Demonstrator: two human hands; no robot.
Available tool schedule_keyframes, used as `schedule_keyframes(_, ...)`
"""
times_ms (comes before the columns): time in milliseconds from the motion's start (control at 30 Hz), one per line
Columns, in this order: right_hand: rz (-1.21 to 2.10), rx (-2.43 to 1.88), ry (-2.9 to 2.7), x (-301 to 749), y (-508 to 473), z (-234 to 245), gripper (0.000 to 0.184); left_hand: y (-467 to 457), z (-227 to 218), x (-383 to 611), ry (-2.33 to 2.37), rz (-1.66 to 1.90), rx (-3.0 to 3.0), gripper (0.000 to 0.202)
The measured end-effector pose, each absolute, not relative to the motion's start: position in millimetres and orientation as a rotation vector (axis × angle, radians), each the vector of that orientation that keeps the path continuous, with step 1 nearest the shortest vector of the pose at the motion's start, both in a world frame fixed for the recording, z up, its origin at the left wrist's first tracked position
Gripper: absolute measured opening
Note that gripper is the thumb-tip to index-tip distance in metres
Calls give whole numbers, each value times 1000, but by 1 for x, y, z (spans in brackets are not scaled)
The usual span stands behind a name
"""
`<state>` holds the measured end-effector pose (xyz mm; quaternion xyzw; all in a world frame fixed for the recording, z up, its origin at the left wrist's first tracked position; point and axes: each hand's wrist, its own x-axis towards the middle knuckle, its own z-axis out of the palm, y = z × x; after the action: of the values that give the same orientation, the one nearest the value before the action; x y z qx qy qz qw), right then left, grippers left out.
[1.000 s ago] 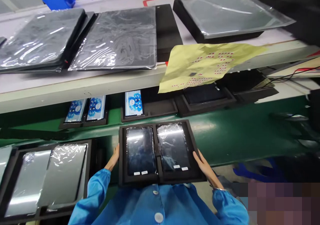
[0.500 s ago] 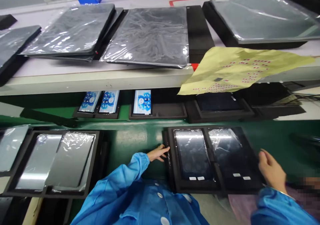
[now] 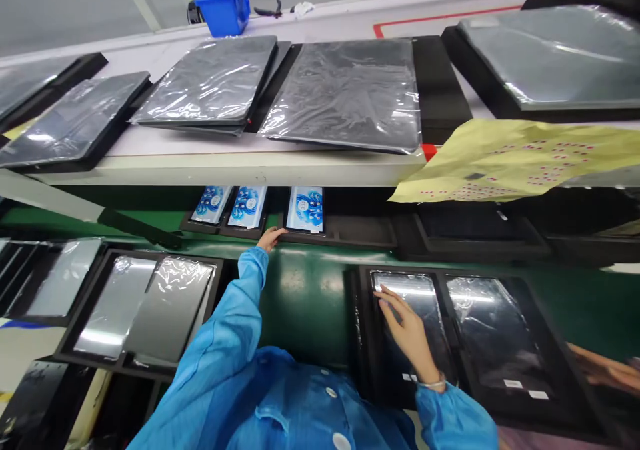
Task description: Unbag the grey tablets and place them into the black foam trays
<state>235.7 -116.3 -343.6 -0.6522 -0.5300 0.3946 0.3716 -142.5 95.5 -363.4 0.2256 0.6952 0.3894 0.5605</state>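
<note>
My left hand (image 3: 271,238) reaches forward to the front edge of a black tray (image 3: 350,235) under the shelf; its fingers rest on the corner by a lit tablet (image 3: 305,209) with a blue screen. My right hand (image 3: 409,330) lies flat, fingers stretched out, on the left of two dark wrapped tablets (image 3: 493,333) in a black foam tray (image 3: 363,343) on the green belt (image 3: 300,297). Both arms wear blue sleeves.
Two more lit tablets (image 3: 231,205) sit in a tray to the left. Trays with silver wrapped panels (image 3: 145,303) lie at left. The white shelf (image 3: 210,167) above holds large bagged panels (image 3: 350,93), a yellow sticker sheet (image 3: 525,160) and a blue bin (image 3: 225,11).
The tray of two dark tablets now rests on the belt at my right. My left hand left its edge and reached forward to the lit tablet's tray; my right hand moved onto the left dark tablet.
</note>
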Motion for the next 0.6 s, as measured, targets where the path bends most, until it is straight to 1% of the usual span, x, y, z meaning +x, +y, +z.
schedule_keyframes(100, 1225, -1570, -1274, 205, -119, -346, 51, 78, -356, -141, 1503, 1030, 421, 37)
schedule_keyframes(167, 1374, -1511, -1175, 187, -123, -348, 54, 61, -347, -144, 1436, 1135, 362, 33)
schedule_keyframes(300, 1632, -1383, -918, 155, -132, -357, 63, 11, -322, -169, 1418, 1342, 245, 14)
schedule_keyframes(400, 1714, -1317, -773, 140, -135, -364, 71, -40, -300, -196, 1442, 1427, 167, 10)
schedule_keyframes(467, 1715, -1315, -762, 138, -134, -368, 77, -77, -284, -212, 1463, 1452, 136, 13)
schedule_keyframes(500, 1707, -1329, -788, 140, -134, -370, 74, -96, -276, -219, 1476, 1459, 126, 17)
schedule_keyframes(533, 1696, -1355, -836, 143, -134, -371, 68, -113, -269, -226, 1489, 1464, 118, 23)
schedule_keyframes(600, 1655, -1441, -1007, 156, -139, -372, 47, -144, -254, -237, 1512, 1472, 111, 35)
